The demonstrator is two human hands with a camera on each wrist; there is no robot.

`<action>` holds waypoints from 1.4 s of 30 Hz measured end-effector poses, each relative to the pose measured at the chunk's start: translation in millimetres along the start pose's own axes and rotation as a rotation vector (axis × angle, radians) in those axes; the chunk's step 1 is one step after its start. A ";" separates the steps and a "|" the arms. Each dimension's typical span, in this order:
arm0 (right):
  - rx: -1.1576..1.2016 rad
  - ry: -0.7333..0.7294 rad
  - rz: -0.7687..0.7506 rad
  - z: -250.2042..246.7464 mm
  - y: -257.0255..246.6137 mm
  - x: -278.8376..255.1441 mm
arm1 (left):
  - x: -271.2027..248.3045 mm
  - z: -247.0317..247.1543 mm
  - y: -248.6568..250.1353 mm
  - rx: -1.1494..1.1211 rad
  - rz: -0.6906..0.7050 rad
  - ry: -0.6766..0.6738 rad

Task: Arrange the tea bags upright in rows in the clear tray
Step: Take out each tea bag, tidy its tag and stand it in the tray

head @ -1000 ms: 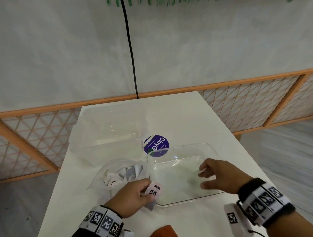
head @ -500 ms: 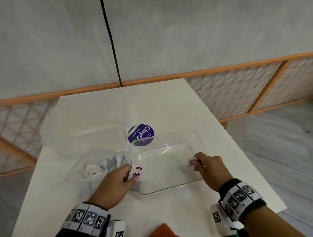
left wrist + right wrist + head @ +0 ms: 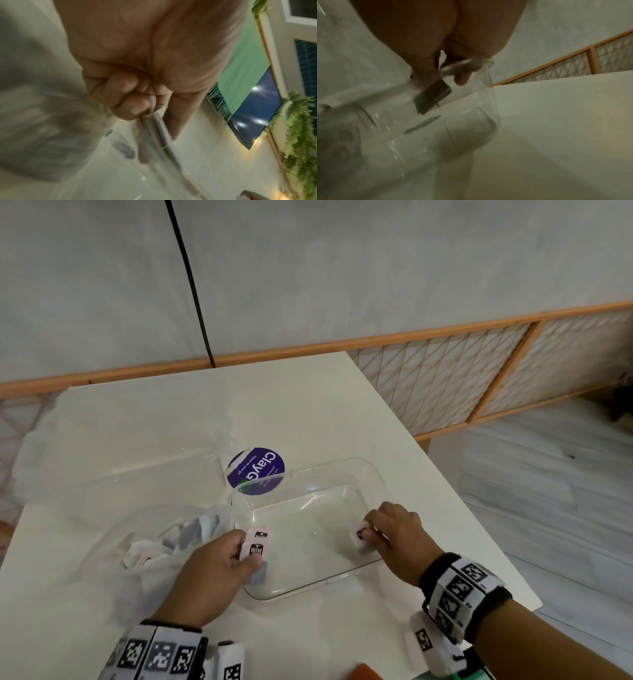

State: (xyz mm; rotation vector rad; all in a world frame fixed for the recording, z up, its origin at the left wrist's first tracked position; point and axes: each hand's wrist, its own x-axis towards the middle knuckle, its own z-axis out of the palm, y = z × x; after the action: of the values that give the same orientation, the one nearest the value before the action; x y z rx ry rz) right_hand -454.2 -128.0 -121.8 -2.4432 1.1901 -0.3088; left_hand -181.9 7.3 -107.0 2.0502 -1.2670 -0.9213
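Observation:
The clear tray [image 3: 371, 474] lies on the white table in front of me. My left hand [image 3: 219, 566] pinches a pale pink tea bag [image 3: 256, 549] upright at the tray's near left corner; the left wrist view shows its thin edge [image 3: 161, 129] between thumb and fingers. My right hand [image 3: 394, 532] grips another pink tea bag [image 3: 359, 537] and holds it low inside the tray against the right wall. In the right wrist view that tea bag [image 3: 433, 97] hangs just above the tray floor [image 3: 423, 142]. A clear plastic bag [image 3: 164, 542] with several tea bags lies left of the tray.
A larger clear container [image 3: 113, 474] stands at the back left. A round purple label [image 3: 256, 470] lies behind the tray. The table's right edge [image 3: 479, 525] runs close to the tray. An orange object [image 3: 364, 672] shows at the bottom edge.
My right hand has gone from loosely curled over the tray to gripping a pink tea bag and lowering it by the right wall. The left hand has kept its tea bag at the left corner.

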 end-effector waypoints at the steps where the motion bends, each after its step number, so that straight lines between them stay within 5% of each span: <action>1: 0.076 0.028 0.007 -2.8 -2.4 -1.0 | 0.4 1.2 2.8 0.009 0.007 0.010; 3: 0.266 0.061 0.028 -14.9 -16.4 -0.1 | -0.3 1.8 13.3 -0.042 0.029 0.028; 9: 0.824 -0.181 0.049 -55.4 -86.8 19.2 | -0.7 -3.6 56.7 -0.309 0.089 0.028; 15: 1.026 -0.069 0.122 -47.1 -119.7 45.4 | 0.5 -10.2 80.2 -0.443 0.163 0.108; 36: 1.060 0.045 0.222 -37.0 -146.4 61.9 | 3.6 -18.4 69.2 -0.698 0.288 0.170; 42: 0.964 0.057 0.215 -37.1 -149.8 60.9 | 0.6 -19.7 67.2 -0.562 0.324 0.262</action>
State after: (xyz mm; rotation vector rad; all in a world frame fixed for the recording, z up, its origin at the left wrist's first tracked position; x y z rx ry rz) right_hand -325.5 -102.5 -20.3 -1.4700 0.9804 -0.6955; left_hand -201.9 -18.2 -45.0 1.4232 -1.0131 -0.7239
